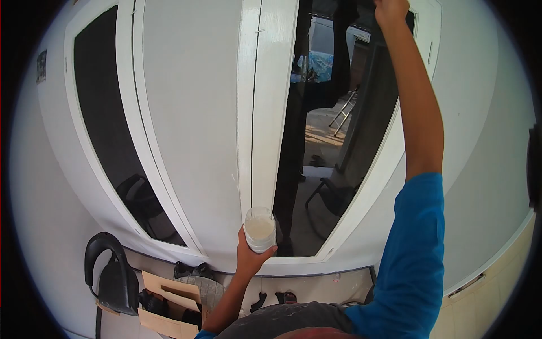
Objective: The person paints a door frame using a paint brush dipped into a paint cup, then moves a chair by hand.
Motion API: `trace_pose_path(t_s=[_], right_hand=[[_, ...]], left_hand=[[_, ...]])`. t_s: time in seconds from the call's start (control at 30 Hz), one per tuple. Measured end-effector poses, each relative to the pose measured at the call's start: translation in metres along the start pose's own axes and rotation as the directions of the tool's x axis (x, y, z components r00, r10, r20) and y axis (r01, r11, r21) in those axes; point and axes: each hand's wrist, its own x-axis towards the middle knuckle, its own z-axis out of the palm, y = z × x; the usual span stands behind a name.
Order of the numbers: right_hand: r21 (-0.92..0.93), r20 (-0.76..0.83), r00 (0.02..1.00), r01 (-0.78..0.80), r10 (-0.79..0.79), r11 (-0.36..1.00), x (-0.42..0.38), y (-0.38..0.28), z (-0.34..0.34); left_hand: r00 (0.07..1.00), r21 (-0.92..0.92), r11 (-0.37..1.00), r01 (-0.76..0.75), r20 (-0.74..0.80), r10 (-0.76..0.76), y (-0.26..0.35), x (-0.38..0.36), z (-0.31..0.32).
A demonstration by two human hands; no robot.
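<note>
My left hand (pixel 252 259) is wrapped around a clear plastic cup (pixel 259 242) with white liquid (pixel 259 228) in it, probably paint. The cup is upright, in front of the lower part of a white window frame (pixel 267 113). High up at the top edge of the view, my right hand (pixel 392 11) is raised near the frame's upper right part. Its fingers are curled closed, and whatever they hold is cut off by the view's edge. Behind the raised arm is a dark glass pane (pixel 372 96) with reflections in it.
A second dark window (pixel 104 107) is to the left, past a pale wall panel (pixel 189 113). At lower left stand a black chair (pixel 118 282) and an open cardboard box (pixel 169 327) with dark things inside. Black bags (pixel 192 270) lie by the wall. A sandalled foot (pixel 289 296) shows below.
</note>
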Motion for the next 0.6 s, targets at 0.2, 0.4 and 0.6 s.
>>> trace_pose_path(t_s=[0.2, 0.4, 0.6], right_hand=[[-0.457, 0.191, 0.911, 0.413, -0.367, 0.788, 0.035, -0.004, 0.037], [-0.637, 0.416, 0.593, 0.731, -0.69, 0.244, 0.047, -0.02, -0.002], [-0.696, 0.557, 0.417, 0.707, -0.718, -0.129, 0.02, -0.022, 0.017]], left_hand=[[1.0, -0.004, 1.0, 0.005, -0.024, -0.005, -0.001, 0.002, 0.003], [1.0, -0.016, 1.0, 0.003, -0.026, -0.004, -0.006, 0.003, 0.003], [0.999, -0.023, 1.0, 0.009, -0.039, -0.01, -0.009, -0.001, -0.001]])
